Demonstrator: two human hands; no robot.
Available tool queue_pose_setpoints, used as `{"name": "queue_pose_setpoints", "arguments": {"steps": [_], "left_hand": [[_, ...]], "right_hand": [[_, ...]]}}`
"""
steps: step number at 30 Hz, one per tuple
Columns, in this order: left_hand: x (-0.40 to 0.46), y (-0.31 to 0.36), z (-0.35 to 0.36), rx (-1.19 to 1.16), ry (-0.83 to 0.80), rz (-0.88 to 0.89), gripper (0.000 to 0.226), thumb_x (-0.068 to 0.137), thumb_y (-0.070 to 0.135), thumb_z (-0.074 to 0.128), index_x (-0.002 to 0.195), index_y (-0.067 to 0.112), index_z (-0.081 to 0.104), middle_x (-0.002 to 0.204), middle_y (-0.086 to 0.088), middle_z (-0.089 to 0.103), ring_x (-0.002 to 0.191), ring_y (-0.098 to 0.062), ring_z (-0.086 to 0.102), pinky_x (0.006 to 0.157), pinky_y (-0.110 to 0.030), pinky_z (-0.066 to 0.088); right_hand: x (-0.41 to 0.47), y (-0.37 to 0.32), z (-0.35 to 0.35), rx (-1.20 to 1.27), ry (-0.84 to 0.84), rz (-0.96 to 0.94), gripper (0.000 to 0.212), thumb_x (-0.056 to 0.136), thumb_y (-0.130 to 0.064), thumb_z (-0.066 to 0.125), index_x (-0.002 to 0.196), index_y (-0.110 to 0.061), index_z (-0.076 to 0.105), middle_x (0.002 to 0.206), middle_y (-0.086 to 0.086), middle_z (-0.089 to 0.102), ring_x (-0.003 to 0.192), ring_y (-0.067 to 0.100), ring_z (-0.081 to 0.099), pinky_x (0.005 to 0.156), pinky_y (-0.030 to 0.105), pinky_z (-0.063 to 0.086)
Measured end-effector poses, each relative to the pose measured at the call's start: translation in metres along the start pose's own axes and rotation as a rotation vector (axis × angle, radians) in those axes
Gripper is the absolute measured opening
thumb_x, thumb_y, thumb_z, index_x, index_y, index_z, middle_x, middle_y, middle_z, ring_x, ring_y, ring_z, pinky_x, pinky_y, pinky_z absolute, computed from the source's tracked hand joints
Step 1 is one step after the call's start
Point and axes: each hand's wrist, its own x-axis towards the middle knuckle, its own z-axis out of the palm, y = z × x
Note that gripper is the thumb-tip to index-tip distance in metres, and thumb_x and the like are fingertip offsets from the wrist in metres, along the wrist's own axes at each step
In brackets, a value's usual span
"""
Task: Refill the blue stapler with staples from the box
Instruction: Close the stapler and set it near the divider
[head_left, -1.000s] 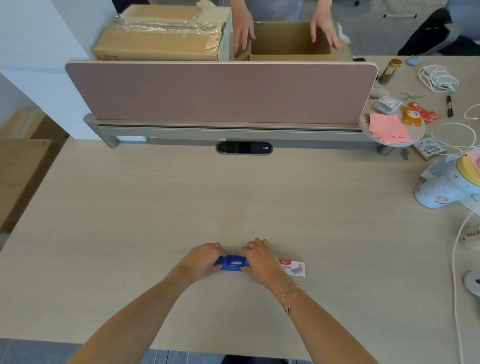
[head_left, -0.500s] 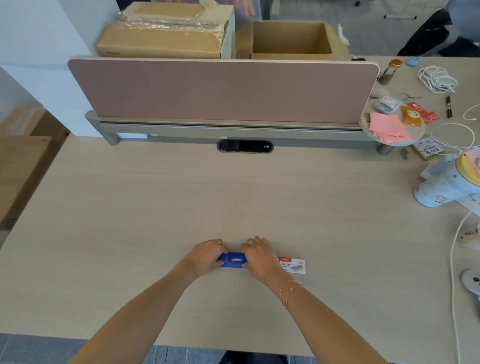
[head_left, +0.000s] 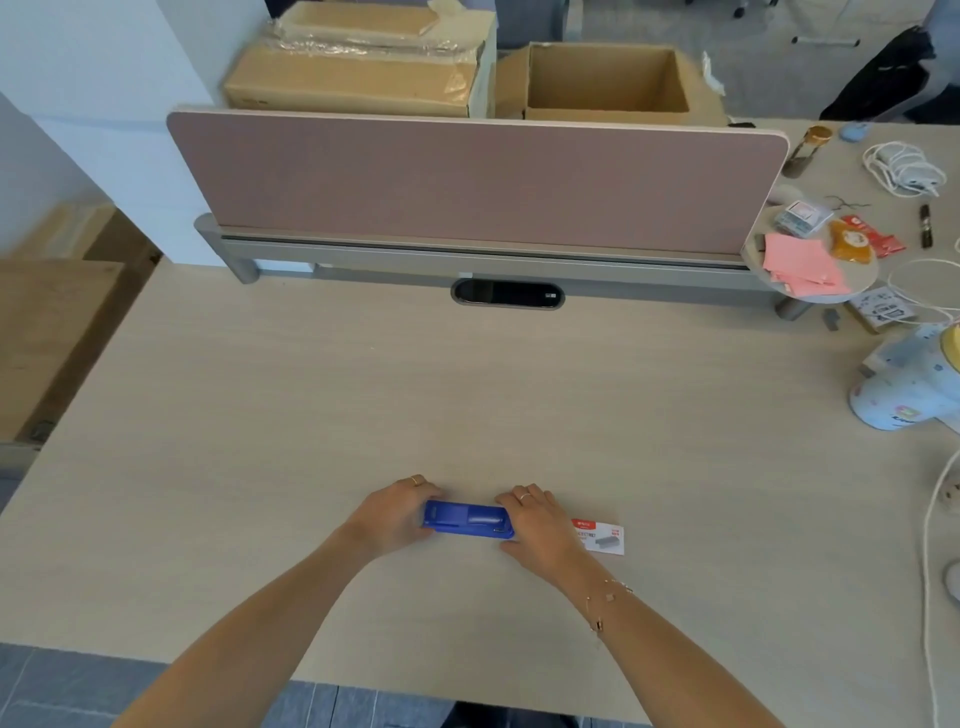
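Left hand (head_left: 397, 514) and right hand (head_left: 535, 525) clamp opposite ends of blue stapler (head_left: 467, 519), steadying it flat on desk (head_left: 467, 395), probably for opening. Staple box (head_left: 602, 537) just right of stapler, within reach.

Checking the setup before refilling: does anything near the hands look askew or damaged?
Nothing stands out. Both hands, left hand and right hand, hold the blue stapler flat on the desk; staple box lies intact beside it.
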Motion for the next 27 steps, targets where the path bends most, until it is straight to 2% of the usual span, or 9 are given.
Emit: {"name": "queue_pose_setpoints", "arguments": {"steps": [4, 9, 12, 14, 18, 21, 24, 27], "left_hand": [[0.001, 0.004, 0.008, -0.019, 0.016, -0.013, 0.029, 0.078, 0.021, 0.06, 0.107, 0.03, 0.058, 0.109, 0.006, 0.06, 0.099, -0.015, 0.058, 0.077, -0.029, 0.049], [0.0, 0.002, 0.019, -0.062, 0.042, -0.048, 0.028, 0.081, 0.012, 0.057, 0.106, 0.024, 0.059, 0.104, 0.0, 0.061, 0.095, -0.02, 0.059, 0.076, -0.034, 0.051], [0.003, 0.001, 0.023, -0.099, 0.067, -0.073, 0.03, 0.079, 0.006, 0.059, 0.106, 0.017, 0.061, 0.103, -0.006, 0.062, 0.094, -0.025, 0.06, 0.076, -0.034, 0.049], [0.005, 0.002, 0.025, -0.115, 0.074, -0.095, 0.031, 0.077, 0.003, 0.059, 0.106, 0.015, 0.062, 0.101, -0.007, 0.062, 0.092, -0.026, 0.06, 0.076, -0.033, 0.047], [0.005, 0.003, 0.026, -0.114, 0.057, -0.099, 0.029, 0.079, 0.003, 0.058, 0.105, 0.014, 0.063, 0.091, -0.004, 0.059, 0.091, -0.027, 0.059, 0.071, -0.029, 0.043], [0.004, 0.004, 0.026, -0.102, 0.044, -0.089, 0.028, 0.08, 0.004, 0.057, 0.106, 0.014, 0.063, 0.099, -0.01, 0.064, 0.092, -0.026, 0.059, 0.074, -0.029, 0.043], [0.002, 0.005, 0.024, -0.095, 0.034, -0.072, 0.029, 0.081, 0.005, 0.056, 0.106, 0.015, 0.064, 0.099, -0.011, 0.064, 0.09, -0.025, 0.059, 0.074, -0.03, 0.045], [0.004, 0.006, 0.017, -0.085, 0.046, -0.059, 0.028, 0.081, 0.004, 0.056, 0.106, 0.014, 0.064, 0.098, -0.011, 0.064, 0.091, -0.026, 0.059, 0.077, -0.034, 0.047]], "right_hand": [[0.003, 0.0, 0.004, -0.03, -0.002, 0.012, 0.045, 0.077, -0.022, 0.067, 0.117, -0.011, 0.049, 0.117, 0.01, 0.055, 0.108, 0.029, 0.046, 0.093, 0.036, 0.037], [0.005, -0.002, 0.006, -0.033, 0.011, 0.044, 0.039, 0.074, -0.024, 0.071, 0.109, -0.012, 0.056, 0.107, 0.009, 0.06, 0.101, 0.029, 0.051, 0.089, 0.037, 0.039], [0.008, -0.003, 0.007, -0.068, -0.002, 0.078, 0.039, 0.053, -0.03, 0.086, 0.083, -0.017, 0.065, 0.081, 0.003, 0.065, 0.077, 0.024, 0.061, 0.071, 0.033, 0.05], [0.01, -0.004, 0.006, -0.079, 0.016, 0.105, 0.04, 0.04, -0.034, 0.09, 0.068, -0.022, 0.065, 0.067, -0.002, 0.065, 0.064, 0.019, 0.061, 0.061, 0.026, 0.051], [0.012, -0.005, 0.004, -0.045, 0.007, 0.089, 0.025, 0.059, -0.024, 0.082, 0.076, -0.014, 0.067, 0.078, 0.007, 0.068, 0.077, 0.027, 0.06, 0.073, 0.034, 0.049], [0.009, -0.007, 0.001, -0.086, -0.013, 0.101, 0.033, 0.045, -0.03, 0.089, 0.064, -0.019, 0.065, 0.065, 0.0, 0.066, 0.065, 0.02, 0.06, 0.063, 0.026, 0.051], [0.009, -0.007, -0.001, -0.054, 0.009, 0.065, 0.019, 0.072, -0.02, 0.073, 0.086, -0.01, 0.065, 0.09, 0.012, 0.066, 0.088, 0.029, 0.056, 0.082, 0.034, 0.043], [0.01, -0.004, -0.007, -0.073, 0.017, 0.071, 0.02, 0.079, -0.02, 0.065, 0.096, -0.009, 0.062, 0.1, 0.013, 0.063, 0.097, 0.029, 0.052, 0.089, 0.034, 0.038]]}}
